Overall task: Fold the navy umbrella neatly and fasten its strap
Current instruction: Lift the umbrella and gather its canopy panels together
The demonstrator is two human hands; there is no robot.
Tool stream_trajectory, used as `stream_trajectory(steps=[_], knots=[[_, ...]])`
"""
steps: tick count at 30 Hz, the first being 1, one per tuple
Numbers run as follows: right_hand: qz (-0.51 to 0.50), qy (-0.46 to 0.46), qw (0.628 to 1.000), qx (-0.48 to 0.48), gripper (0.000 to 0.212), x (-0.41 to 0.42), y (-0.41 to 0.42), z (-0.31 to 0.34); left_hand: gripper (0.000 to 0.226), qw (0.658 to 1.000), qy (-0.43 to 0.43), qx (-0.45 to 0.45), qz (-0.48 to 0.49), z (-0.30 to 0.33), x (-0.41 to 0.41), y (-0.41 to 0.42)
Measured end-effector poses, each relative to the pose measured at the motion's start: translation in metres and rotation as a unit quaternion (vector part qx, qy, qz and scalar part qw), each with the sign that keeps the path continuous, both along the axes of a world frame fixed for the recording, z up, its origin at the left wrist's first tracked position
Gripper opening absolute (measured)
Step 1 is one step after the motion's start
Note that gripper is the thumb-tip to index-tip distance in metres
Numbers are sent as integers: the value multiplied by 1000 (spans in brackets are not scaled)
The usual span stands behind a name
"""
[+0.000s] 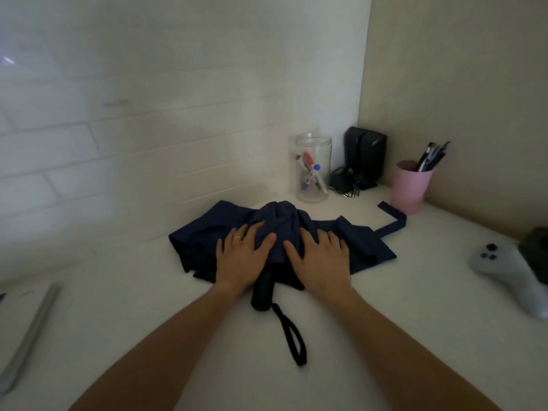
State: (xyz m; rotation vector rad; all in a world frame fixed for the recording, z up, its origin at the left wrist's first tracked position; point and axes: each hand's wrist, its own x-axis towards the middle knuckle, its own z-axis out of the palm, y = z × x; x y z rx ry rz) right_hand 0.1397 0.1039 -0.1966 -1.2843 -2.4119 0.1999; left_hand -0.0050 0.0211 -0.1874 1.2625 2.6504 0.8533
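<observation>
Head view | left hand, right hand flat on umbrella | jar, cup behind

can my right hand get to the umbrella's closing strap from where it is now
Probably yes. The right hand lies flat on the navy canopy, and the strap trails loose on the table beyond it, toward the pink cup. Nothing lies between them.
</observation>
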Motion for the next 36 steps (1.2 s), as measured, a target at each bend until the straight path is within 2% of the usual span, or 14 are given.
stream_trajectory(steps=[6, 11, 14, 15, 17, 19, 21, 24, 26, 29, 30, 32, 34, 36], knots=[[-22, 36, 998, 36, 37, 39, -72, 24, 57, 1000, 20, -10, 9, 24, 53, -52], [-16, 128, 990, 50, 35, 77, -119, 34, 57, 995, 90, 1, 31, 28, 78, -103], [30, 150, 988, 13, 35, 88, -144, 36, 54, 990, 113, 68, 43, 26, 86, -126], [46, 145, 988, -1, 36, 90, -149, 36, 54, 990, 91, 94, 42, 26, 88, -129], [64, 127, 988, -52, 45, 89, -156, 37, 59, 992, -15, 121, 14, 27, 90, -130], [77, 123, 981, -126, 54, 85, -163, 38, 67, 987, -122, 102, -6, 30, 92, -125], [82, 124, 975, -166, 57, 75, -167, 38, 69, 983, -161, 86, 1, 31, 88, -117], [70, 172, 962, -202, 57, 62, -163, 31, 73, 959, -258, 118, 2, 27, 76, -106], [38, 259, 929, -262, 58, 59, -153, 27, 64, 930, -330, 160, -13, 27, 69, -103], [3, 459, 794, -399, 56, 61, -135, 23, 37, 884, -405, 232, -37, 41, 65, -106], [1, 499, 759, -419, 52, 62, -130, 23, 32, 887, -380, 262, -36, 46, 63, -107], [16, 549, 713, -436, 47, 61, -118, 20, 24, 899, -284, 333, -3, 54, 55, -107], [43, 585, 685, -433, 41, 55, -113, 18, 21, 902, -221, 369, 28, 63, 51, -107], [69, 603, 672, -424, 40, 46, -109, 15, 31, 915, -213, 342, 4, 67, 55, -104]])
